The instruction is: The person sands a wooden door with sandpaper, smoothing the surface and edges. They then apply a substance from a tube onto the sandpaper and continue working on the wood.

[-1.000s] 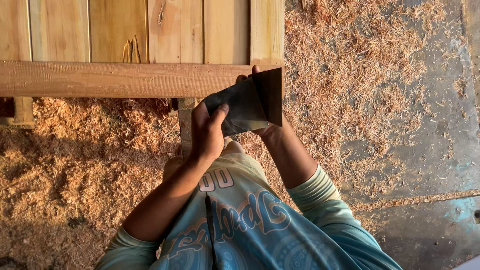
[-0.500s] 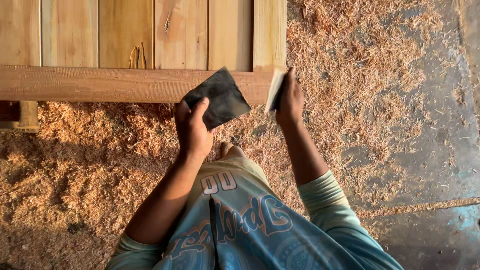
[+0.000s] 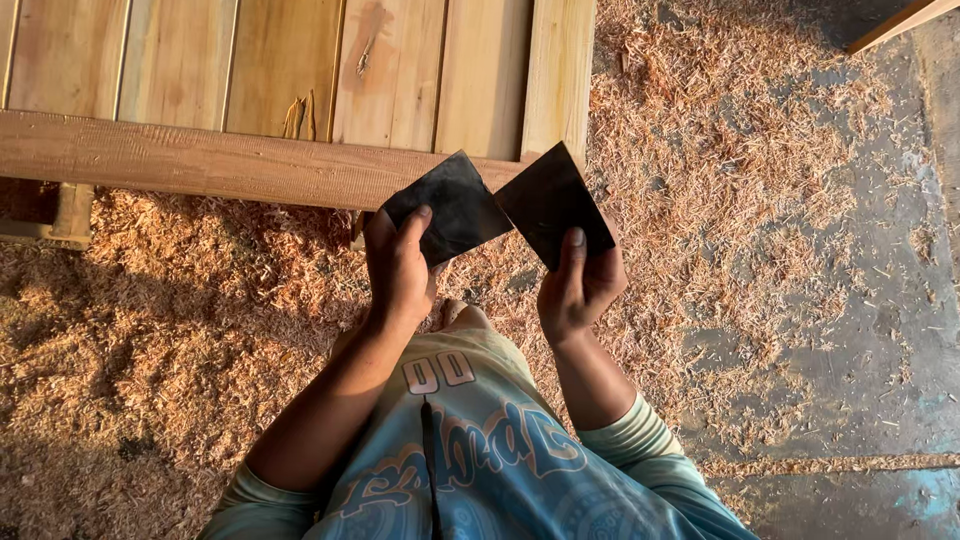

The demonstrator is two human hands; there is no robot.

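Observation:
My left hand (image 3: pixel 398 270) grips one dark square sheet of sandpaper (image 3: pixel 452 205) by its lower corner, thumb on top. My right hand (image 3: pixel 580 285) grips a second dark sandpaper sheet (image 3: pixel 553 200) the same way. The two sheets sit side by side, their inner corners almost touching, in front of the wooden frame's front rail (image 3: pixel 200 160). Both hands hover above the sawdust, just short of the frame's right corner.
A planked wooden panel (image 3: pixel 300 60) fills the upper left, bounded by a side rail (image 3: pixel 560 70). Wood shavings (image 3: pixel 150 330) cover the ground around me. Bare grey concrete (image 3: pixel 880 300) lies to the right. A wooden strip (image 3: pixel 900 22) shows at the top right.
One second ago both hands held a single folded dark sheet at the frame's corner. It has come apart into two pieces, one in each hand, now held lower and spread flat.

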